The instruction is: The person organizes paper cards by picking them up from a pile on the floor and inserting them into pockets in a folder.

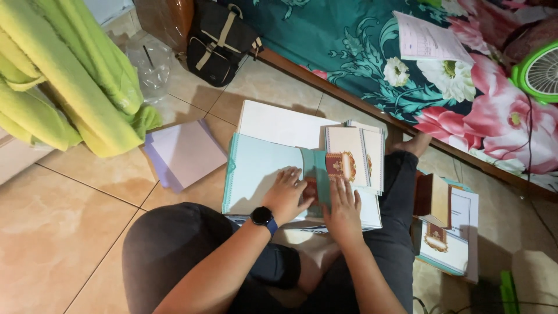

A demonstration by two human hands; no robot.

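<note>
The green fan (542,71) gets chopped off by the right edge, and the yellow-green cloth (64,81) runs out the top and left. Both hands, left hand (286,192) and right hand (343,209), cover part of the teal folded card (317,174), so what's under the palms can't be made out. Print on the white sheet (427,39) on the bed is too tiny to read.

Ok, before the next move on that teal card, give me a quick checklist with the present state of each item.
1. Left hand flat on the teal card: ok.
2. Right hand on the card's folded flap: ok.
3. Ornament panel in view: ok.
4. Fold edges lined up: cannot tell, the hands cover them.
5. Finished stack beside the card, apart from the hands: ok.
6. Lilac sheets on the tiled floor, away from the card: ok.
</note>
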